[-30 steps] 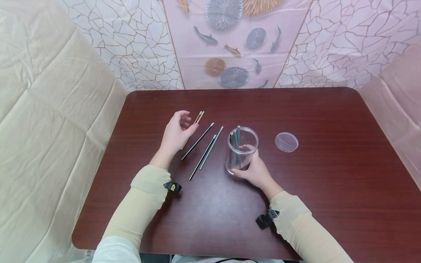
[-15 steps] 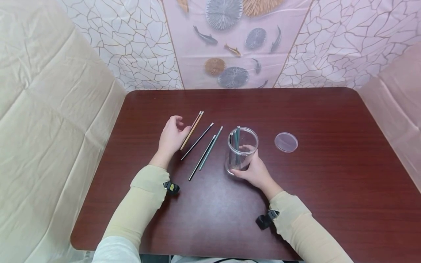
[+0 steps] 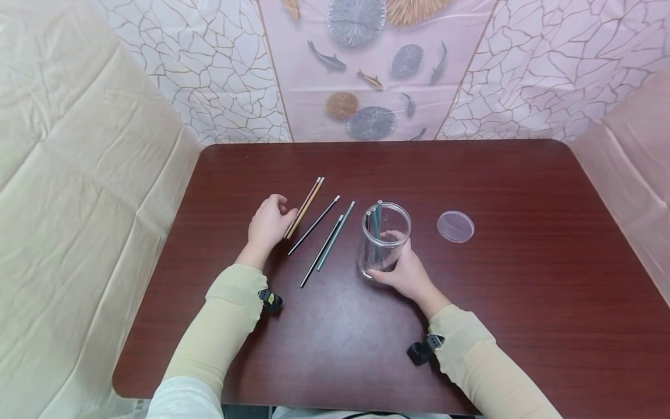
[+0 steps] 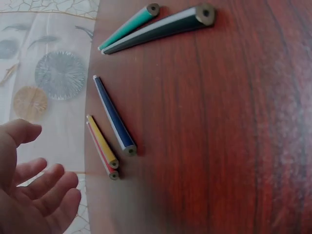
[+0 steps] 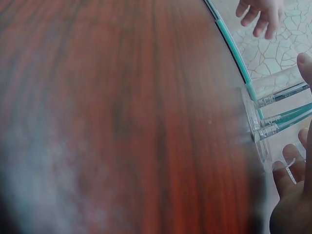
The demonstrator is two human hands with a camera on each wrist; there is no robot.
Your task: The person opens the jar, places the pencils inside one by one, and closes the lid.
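Green pencils [image 3: 378, 226], two of them, plus a dark one [image 3: 368, 224], stood in the clear jar [image 3: 389, 243], grouped at its left side. Jar was upright on the counter [image 3: 513, 267]. Five more pencils lay loose left of it: a black one [image 4: 161, 34] and a green one [image 4: 127, 28] close together, then a blue one [image 4: 114, 116] on its own, then a yellow one [image 4: 103, 142] and a red one [image 4: 101, 151] side by side.

Change over the last second: left hand [image 3: 267, 224] had drawn back from over the yellow/red pair, down and outward, so nearly all of both was in sight. Picked up by it: nothing. Jar count unchanged at three, all five loose ones where they had been. So sorting-wise, no progress in that second; jar side was just being kept steady.

Poses. Left: empty, fingers loosely bent and spread, back of the hand up, thumb toward the red pencil. Left wrist view showed a gap there, so no grip; light contact, couldn't rule it out from the head view alone. Right hand [image 3: 407, 276]: grasping the jar low, thumb on the near side, fingers round the far side, same as a second earlier. Forearm came in from the near right.

Further right: clear disc [image 3: 456, 227], flat, apart from the jar, unmoved.
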